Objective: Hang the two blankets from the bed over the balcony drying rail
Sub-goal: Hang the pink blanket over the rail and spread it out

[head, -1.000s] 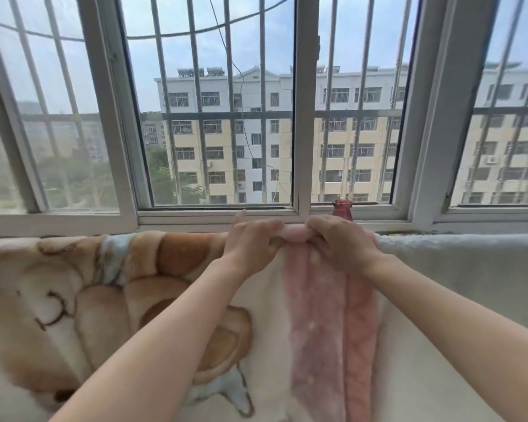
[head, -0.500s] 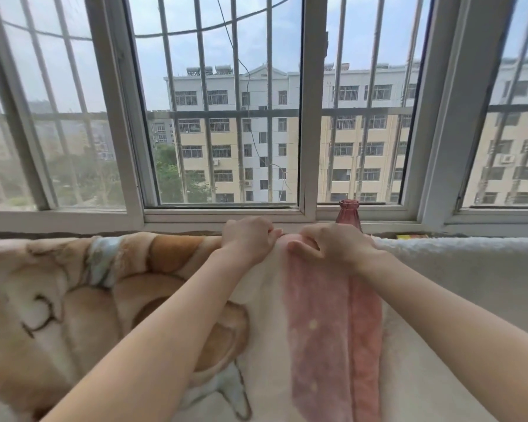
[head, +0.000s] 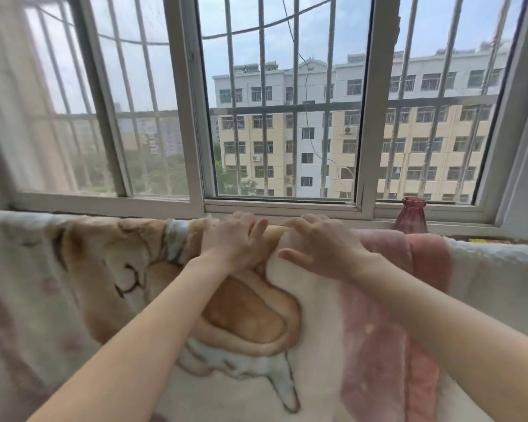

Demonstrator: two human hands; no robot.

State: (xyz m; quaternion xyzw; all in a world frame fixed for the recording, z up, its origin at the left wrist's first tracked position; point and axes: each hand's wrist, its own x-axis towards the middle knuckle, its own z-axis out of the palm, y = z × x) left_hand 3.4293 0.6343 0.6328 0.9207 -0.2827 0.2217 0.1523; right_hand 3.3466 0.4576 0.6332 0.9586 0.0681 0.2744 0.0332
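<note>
Now both hands [head: 282,245] spread on bear blanket [head: 104,278] top edge.

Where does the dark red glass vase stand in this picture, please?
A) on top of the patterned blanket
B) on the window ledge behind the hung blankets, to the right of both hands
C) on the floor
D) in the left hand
B: the vase stands on the window ledge behind the pink-edged blanket, right of the right hand.

Red glass vase [head: 410,216] on windowsill [head: 457,228]; barred window [head: 282,117]; apartment block [head: 363,132] beyond.
</note>
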